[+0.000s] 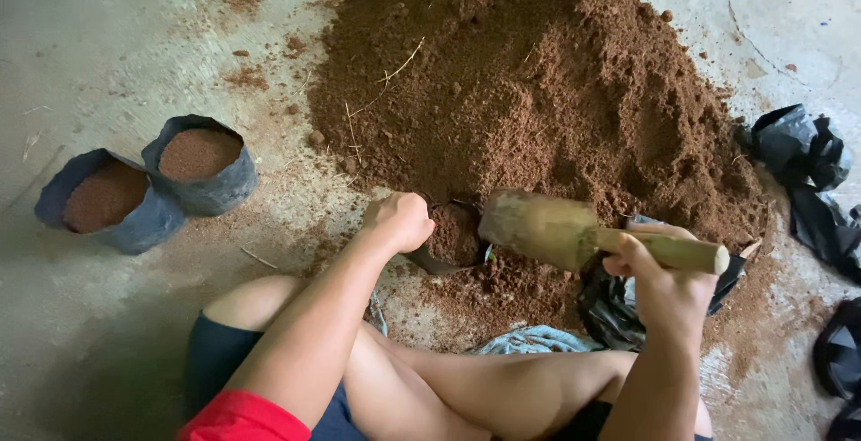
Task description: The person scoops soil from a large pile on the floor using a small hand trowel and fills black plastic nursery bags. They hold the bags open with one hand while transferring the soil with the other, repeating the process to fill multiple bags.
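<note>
Crouched: left hand [399,219] is gripping the black grow bag's [453,242] rim, keeping it open; right hand [659,284] is clutching the scoop [556,228], tipping soil in.

This looks like a plant-nursery work area, perhaps a shed: a bare concrete floor [117,55] carries a big heap of brown potting soil [529,82], filled black grow bags [199,165] and spare empty bags [807,181].

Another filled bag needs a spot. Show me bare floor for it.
Bare concrete lies left of the soil heap, behind the two filled bags. It is crowded around the left hand, the scoop and the empty black bags at right.
</note>
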